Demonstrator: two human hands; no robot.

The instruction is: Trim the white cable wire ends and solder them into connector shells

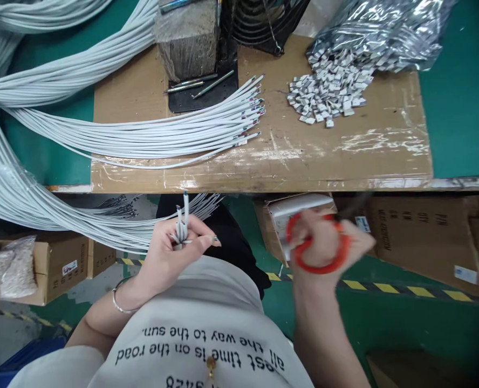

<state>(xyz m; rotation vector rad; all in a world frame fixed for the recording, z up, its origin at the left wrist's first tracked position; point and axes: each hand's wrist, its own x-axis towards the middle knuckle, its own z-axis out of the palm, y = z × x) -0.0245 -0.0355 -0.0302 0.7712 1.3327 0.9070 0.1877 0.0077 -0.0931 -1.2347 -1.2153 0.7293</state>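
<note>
Holding in the left hand, near and left of centre, a short sheaf of smooth white cables, round in section and dark at the tips, with thumb and forefinger brought together and the other fingers curled in around it. Wearing a thin, pale bracelet on that wrist. Gripping in the right hand, well apart from the left, a pair of scissors with glossy orange-red loops, fingers bent through and around the rings; too blurred to tell the set of the blades. On the far side, over a scuffed, shiny-streaked cardboard sheet on the green bench: a fanned bundle of slender white cable, sweeping in from the left in long soft curves; a rough, grey-brown block on a flat black plate, with slim metallic tools at its foot; a dark, round-ribbed fan; and, farther right, a loose heap of tiny boxy white pieces touching a crinkled, silvery plastic bag. Below the bench edge at right, brown cardboard boxes with printed lettering.
</note>
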